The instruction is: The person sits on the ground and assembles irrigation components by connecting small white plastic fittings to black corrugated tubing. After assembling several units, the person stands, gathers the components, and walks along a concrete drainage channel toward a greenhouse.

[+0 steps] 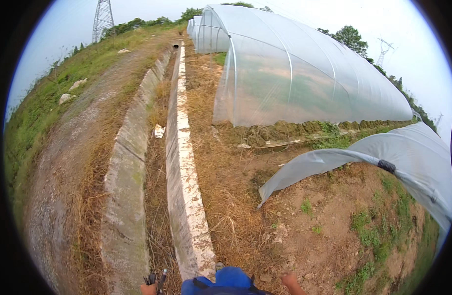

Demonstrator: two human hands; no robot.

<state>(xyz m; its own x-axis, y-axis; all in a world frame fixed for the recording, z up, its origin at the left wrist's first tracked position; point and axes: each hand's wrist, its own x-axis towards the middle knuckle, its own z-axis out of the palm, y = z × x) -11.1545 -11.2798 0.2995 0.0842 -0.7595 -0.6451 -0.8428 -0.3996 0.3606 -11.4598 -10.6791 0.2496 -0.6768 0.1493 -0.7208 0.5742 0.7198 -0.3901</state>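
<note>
My left hand is at the lower edge, left of my blue-clad legs. Its fingers are closed around a dark hand tool with two arms, one of them pale at the tip; its exact kind is too small to make out. On the other side of my body, my right hand hangs with curled fingers over dry grass and bare soil. Nothing shows in it. Beside my legs runs a pale concrete ditch wall, touched by neither hand.
A ditch with a sloped concrete side and a white scrap lies left, with a gravel track beyond. To the right stands a plastic-covered tunnel greenhouse. A loose sheet on a curved pipe reaches in nearer.
</note>
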